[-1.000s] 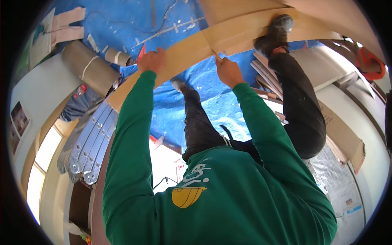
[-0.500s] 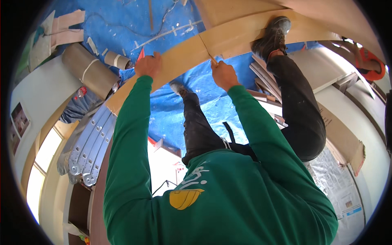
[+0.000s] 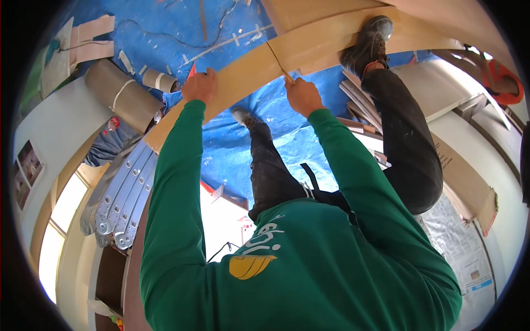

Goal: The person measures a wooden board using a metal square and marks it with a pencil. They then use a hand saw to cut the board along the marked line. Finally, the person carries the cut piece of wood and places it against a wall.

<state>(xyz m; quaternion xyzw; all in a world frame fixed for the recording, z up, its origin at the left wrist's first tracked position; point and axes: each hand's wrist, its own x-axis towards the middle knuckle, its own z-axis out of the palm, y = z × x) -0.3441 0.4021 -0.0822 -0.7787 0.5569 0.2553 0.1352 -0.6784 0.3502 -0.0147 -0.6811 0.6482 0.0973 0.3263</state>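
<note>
A long tan wooden board [image 3: 243, 74] spans the view in front of me, curved by the lens. My left hand [image 3: 199, 86] is closed over the board's left part. My right hand [image 3: 304, 96] grips the handle of a hand saw [image 3: 280, 65] at the board's near edge. Its thin dark blade, seen edge-on, runs across the board from near edge to far edge. How deep the blade sits cannot be made out. My right shoe [image 3: 374, 41] rests on the board, right of the saw. The other shoe [image 3: 243, 117] is on the blue sheet, nearer me.
Blue sheeting [image 3: 160, 33] covers the floor. Brown cardboard tubes [image 3: 118, 94] and a folded metal ladder [image 3: 126, 193] are at the left. Wood strips [image 3: 359, 102] lie beyond my right leg. Another person's orange-clad arm [image 3: 503, 83] shows at the far right.
My right hand and the saw have shifted very slightly away from me. The left hand keeps its hold on the board, and the foot stays on it.
</note>
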